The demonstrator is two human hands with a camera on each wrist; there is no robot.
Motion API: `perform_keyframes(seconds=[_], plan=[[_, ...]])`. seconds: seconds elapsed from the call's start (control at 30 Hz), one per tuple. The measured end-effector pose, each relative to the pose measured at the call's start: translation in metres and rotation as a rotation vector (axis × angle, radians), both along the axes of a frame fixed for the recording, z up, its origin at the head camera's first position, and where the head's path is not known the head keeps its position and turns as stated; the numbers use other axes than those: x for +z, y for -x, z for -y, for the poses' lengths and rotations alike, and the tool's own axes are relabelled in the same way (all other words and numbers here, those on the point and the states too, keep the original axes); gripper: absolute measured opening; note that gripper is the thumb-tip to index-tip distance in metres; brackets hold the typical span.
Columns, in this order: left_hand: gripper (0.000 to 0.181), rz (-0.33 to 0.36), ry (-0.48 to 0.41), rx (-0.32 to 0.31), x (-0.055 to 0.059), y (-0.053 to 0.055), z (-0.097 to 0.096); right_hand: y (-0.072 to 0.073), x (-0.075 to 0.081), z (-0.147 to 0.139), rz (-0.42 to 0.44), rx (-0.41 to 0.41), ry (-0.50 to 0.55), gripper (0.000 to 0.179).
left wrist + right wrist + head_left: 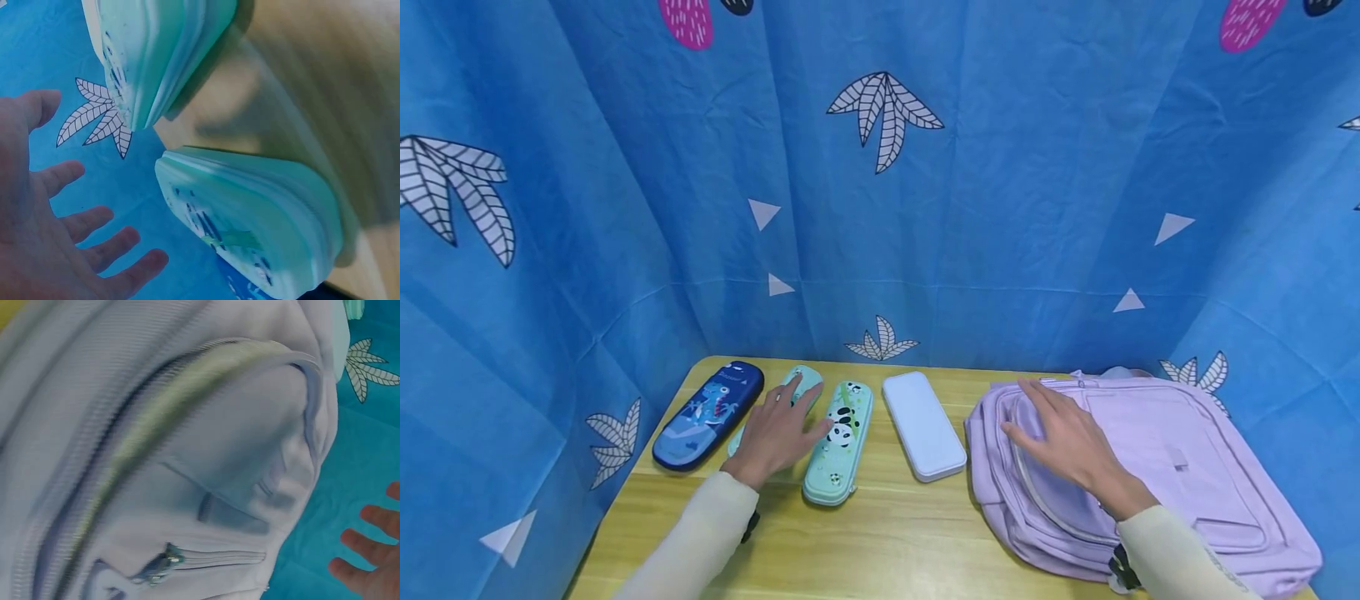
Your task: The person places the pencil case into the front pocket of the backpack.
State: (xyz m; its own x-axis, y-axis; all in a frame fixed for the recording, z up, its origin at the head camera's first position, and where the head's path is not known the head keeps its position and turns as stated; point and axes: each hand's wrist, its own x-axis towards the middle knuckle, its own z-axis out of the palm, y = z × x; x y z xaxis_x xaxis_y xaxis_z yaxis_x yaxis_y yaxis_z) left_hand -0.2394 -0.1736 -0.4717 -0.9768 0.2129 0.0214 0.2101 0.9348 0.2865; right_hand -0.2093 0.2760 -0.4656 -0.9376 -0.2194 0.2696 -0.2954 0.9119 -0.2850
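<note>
My left hand (775,435) hovers with fingers spread over a mint-green pencil case (806,380), hiding much of it. In the left wrist view, the palm and fingers stand apart from that case's rounded side and hold nothing. Close to the left thumb lies a second mint pencil case (837,454) with panda pictures. On the other side, my right hand (1071,437) extends over a pale purple backpack (1180,442), fingers straight and holding nothing. In the right wrist view, the backpack's curved front pocket (237,444) has its zip parted, showing a yellowish lining.
A dark blue dinosaur pencil case (706,417) lies at the left table edge. Between the panda case and the backpack is a plain pale case (923,427). Blue patterned curtain (1000,200) encloses the wooden table (895,542) at the back and sides.
</note>
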Motion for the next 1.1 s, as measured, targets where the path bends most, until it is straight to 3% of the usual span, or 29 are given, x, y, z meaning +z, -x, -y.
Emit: perform_keyframes(seconds=[0.3,0.6,0.9,1.1], plan=[[0.072,0.05,-0.053,0.017,-0.01,-0.013,-0.001,-0.017,-0.015,-0.005,0.0,0.002,-0.004,0.08],[0.07,0.022,-0.06,-0.002,-0.019,-0.026,-0.002,-0.031,-0.028,-0.009,0.029,-0.001,-0.021,0.081],[0.071,0.039,-0.073,0.011,-0.025,-0.031,0.001,-0.044,-0.042,-0.019,-0.001,0.019,-0.027,0.081],[0.071,0.06,-0.075,0.017,-0.028,-0.034,0.0,-0.052,-0.051,-0.022,0.025,0.028,-0.026,0.083]])
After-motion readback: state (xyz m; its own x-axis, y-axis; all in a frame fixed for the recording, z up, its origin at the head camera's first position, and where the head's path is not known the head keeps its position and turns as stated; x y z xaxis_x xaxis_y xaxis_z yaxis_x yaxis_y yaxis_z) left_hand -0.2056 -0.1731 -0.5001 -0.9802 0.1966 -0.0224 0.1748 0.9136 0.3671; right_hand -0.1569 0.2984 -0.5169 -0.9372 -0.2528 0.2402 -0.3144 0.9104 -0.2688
